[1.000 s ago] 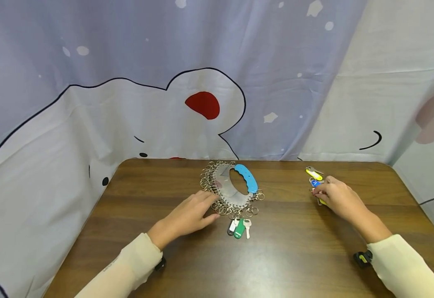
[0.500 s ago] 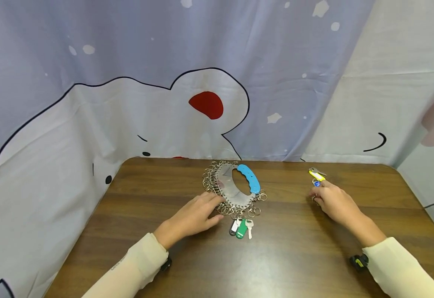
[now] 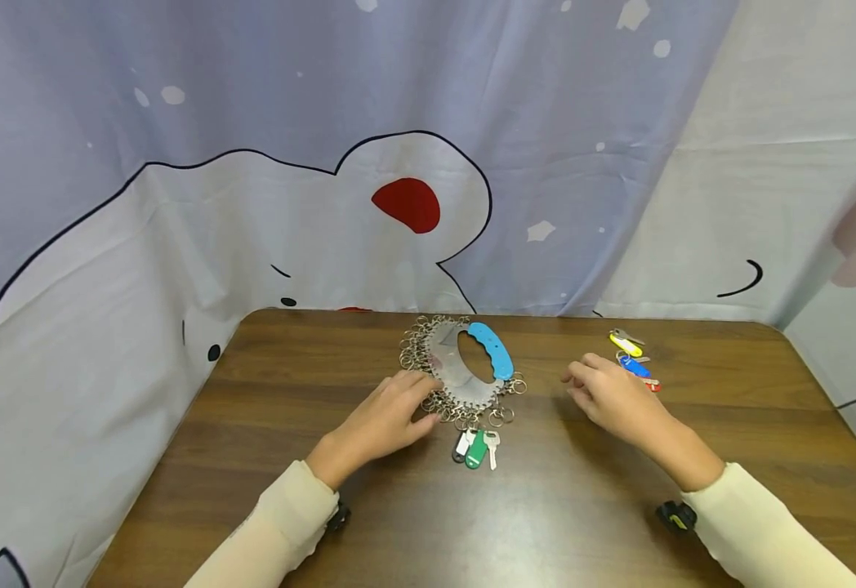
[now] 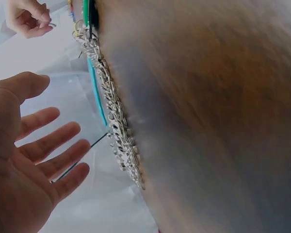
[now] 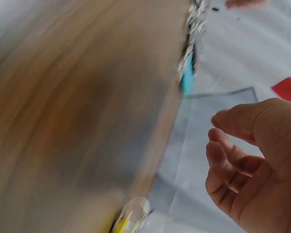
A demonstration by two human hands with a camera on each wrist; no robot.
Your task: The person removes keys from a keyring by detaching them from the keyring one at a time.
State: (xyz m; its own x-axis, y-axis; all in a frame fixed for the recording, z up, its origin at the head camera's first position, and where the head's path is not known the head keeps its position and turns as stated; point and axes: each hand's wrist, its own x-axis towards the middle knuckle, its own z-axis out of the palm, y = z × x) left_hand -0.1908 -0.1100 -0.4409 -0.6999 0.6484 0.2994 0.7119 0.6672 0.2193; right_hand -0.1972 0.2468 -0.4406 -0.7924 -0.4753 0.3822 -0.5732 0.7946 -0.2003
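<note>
Grey metal is making up most of the key holder (image 3: 452,367), which is lying flat toward the back of the table (image 3: 523,523), left of the tag group, with its blue handle (image 3: 492,351) facing right. The plate is looking thin and stiff, probably moderate in weight, and smooth enough to be slippery; the fringe of metal rings (image 3: 465,416) is likely to be swinging and tangling if lifted. Best hold, in my judgement: the blue handle for carrying, the plate's edge for steadying. A green tag (image 3: 475,450), a black tag (image 3: 461,447) and a silver key (image 3: 492,445) are lying at its near edge; these should be light and hard, best pinched. Left hand (image 3: 385,416) is hovering at the holder's near left edge, fingers spreading, thumb standing wide, nothing in its grasp; the left wrist view is showing a gap between fingers and rings. Right hand (image 3: 621,400) is hanging between the holder and the tags, fingers bending loosely, thumb leaving a narrow gap, no object showing there. Just beyond it, a yellow tag (image 3: 626,345), a blue tag (image 3: 635,367) and a red tag (image 3: 653,385) are lying in a row.
</note>
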